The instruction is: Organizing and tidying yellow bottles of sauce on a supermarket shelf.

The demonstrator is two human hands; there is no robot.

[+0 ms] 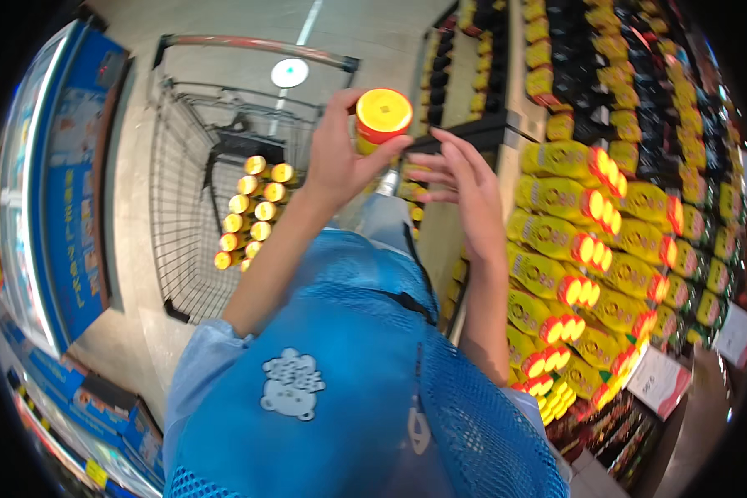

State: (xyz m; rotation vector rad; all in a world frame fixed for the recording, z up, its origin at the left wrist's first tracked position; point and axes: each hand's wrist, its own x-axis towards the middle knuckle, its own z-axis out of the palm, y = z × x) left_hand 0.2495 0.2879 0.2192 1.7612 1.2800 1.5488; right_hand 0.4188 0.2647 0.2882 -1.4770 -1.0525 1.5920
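My left hand [339, 149] grips a round container [384, 115], its bright yellow top edged in red and turned up towards me. Thumb and fingers wrap its sides, so most of its body is hidden. Just to the right of it, my right hand [467, 187] holds nothing, with fingers apart and pointing towards the container. Below and left of my hands is a wire shopping cart [180, 243]. Rows of containers with yellow tops [255, 202] stand in it, partly covered by my left forearm.
Stacked yellow bottles with red caps [548, 233] fill the display on my right, beside a shelf edge [504, 131]. Dark and yellow packages [573, 75] rise behind. A price sign [658, 381] stands low right. A blue freezer cabinet [78, 187] lines the left.
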